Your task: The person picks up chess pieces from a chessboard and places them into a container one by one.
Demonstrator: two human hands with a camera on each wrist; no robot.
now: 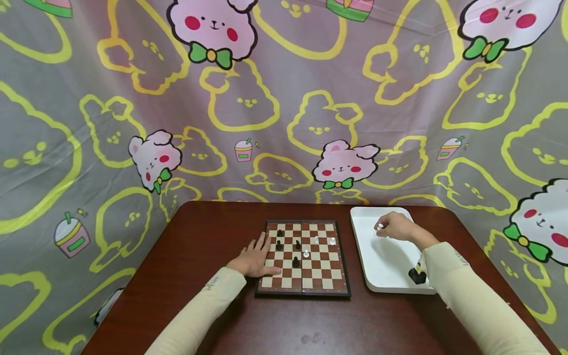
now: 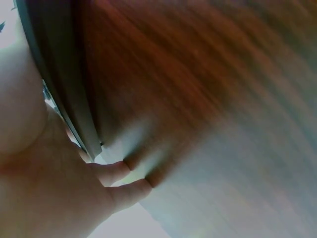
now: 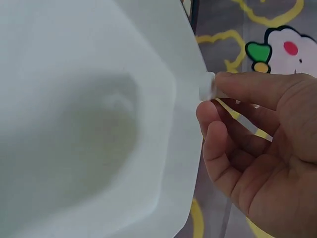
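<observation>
My right hand (image 1: 396, 227) is over the far part of the white tray (image 1: 361, 256). Between thumb and fingertips it pinches a small white chess piece (image 3: 208, 85), partly hidden by the fingers. My left hand (image 1: 254, 260) lies with fingers spread along the left edge of the chessboard (image 1: 324, 283). Its thumb reaches over the near left squares, and in the left wrist view two fingertips (image 2: 141, 190) extend past the board's dark side. Several black pieces, among them a black knight (image 1: 298, 244), stand on the board, and white pieces, including a white pawn (image 1: 306, 253), stand right of them.
A dark brown table (image 1: 208, 231) carries the board and, to its right, the tray. Patterned cloth (image 1: 284, 123) with cartoon rabbits hangs behind and at both sides. A small black device (image 1: 417, 274) sits at the right wrist, over the tray's near right part.
</observation>
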